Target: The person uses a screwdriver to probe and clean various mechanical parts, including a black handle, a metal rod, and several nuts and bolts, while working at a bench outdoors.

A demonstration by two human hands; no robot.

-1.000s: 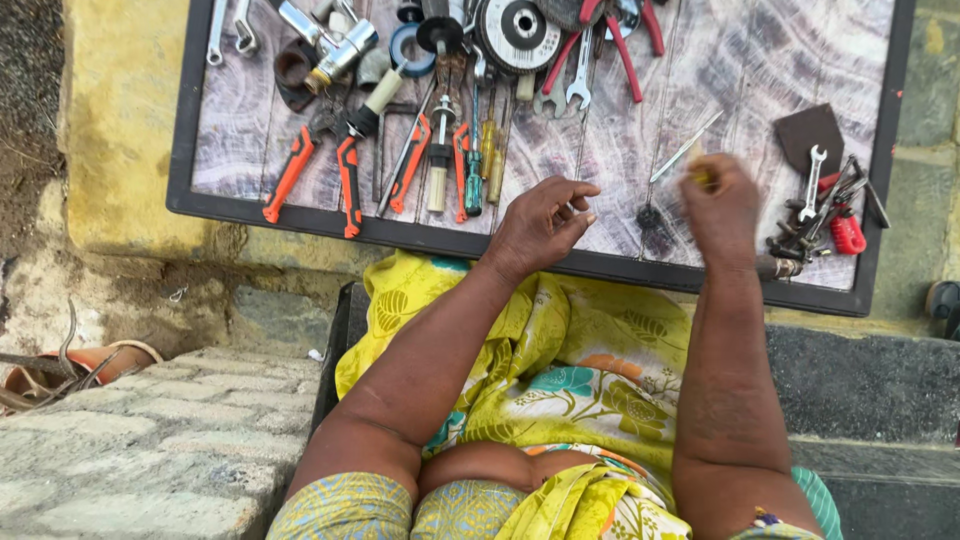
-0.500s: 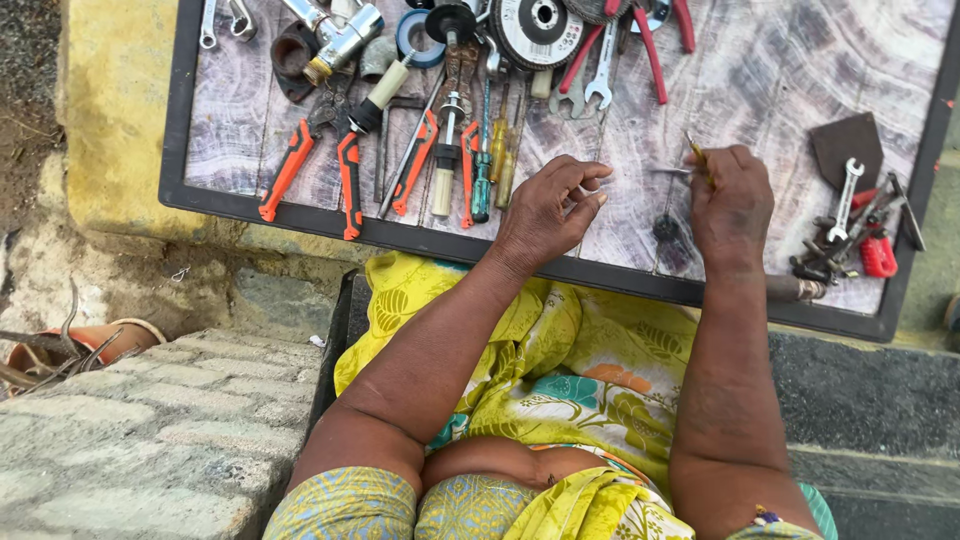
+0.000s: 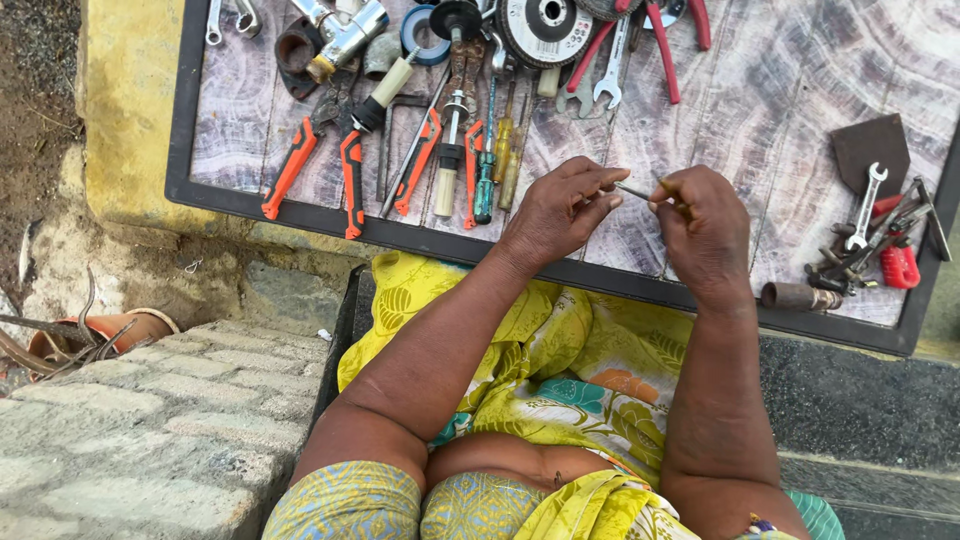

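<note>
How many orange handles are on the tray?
4 orange handles, all on the tray's left: two splayed furthest left, two more beside the screwdrivers. Others may hide under the pile.

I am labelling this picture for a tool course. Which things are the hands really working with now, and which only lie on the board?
In use:
- left hand
- right hand
- thin metal rod held between both

Lying about:
- orange-handled pliers
- green screwdriver
- grinding disc
- small spanner
- blue tape roll

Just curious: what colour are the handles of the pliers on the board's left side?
Orange and black on the pliers, seen in the head view.
</note>
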